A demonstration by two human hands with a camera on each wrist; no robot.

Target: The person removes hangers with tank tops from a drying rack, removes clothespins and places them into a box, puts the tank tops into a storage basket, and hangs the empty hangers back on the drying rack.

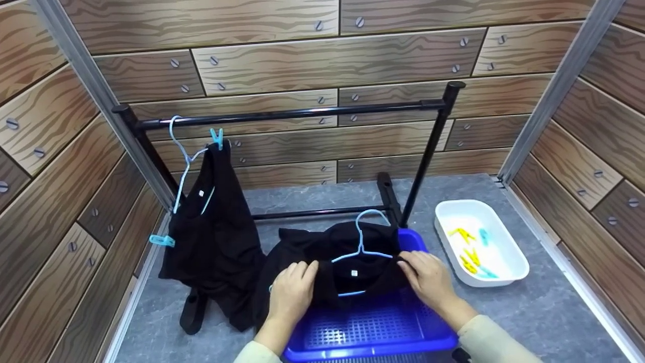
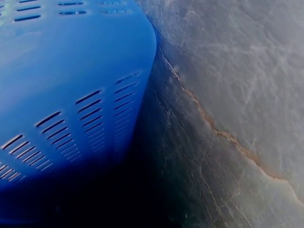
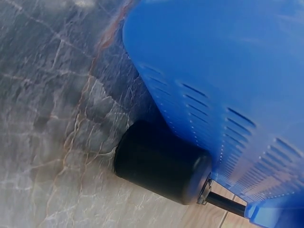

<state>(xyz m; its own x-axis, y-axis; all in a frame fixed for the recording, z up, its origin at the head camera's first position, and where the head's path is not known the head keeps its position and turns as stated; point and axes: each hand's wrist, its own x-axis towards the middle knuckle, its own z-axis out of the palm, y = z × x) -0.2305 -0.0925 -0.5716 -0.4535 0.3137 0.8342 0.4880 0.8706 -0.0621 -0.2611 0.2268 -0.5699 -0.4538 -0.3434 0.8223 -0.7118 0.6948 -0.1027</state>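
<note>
In the head view a black garment [image 1: 322,275] with a small white label lies over a blue perforated basket [image 1: 373,325]. A light blue hanger [image 1: 361,242] sits inside its neckline, hook upward. On the left side of the neckline, my left hand [image 1: 292,292] grips the cloth. My right hand [image 1: 428,277] pinches the garment's right shoulder by the hanger's end. Neither hand shows in the wrist views; the left one has the basket's slotted wall [image 2: 71,61], the right one the same basket [image 3: 204,61].
A black rack [image 1: 302,113] stands behind the basket. From its left end hangs another black garment [image 1: 216,217] on a blue hanger, with blue clothespins [image 1: 217,138] on it. A white tub [image 1: 511,252] at right holds several yellow and blue clothespins. A black cylinder [image 3: 161,161] lies beside the basket.
</note>
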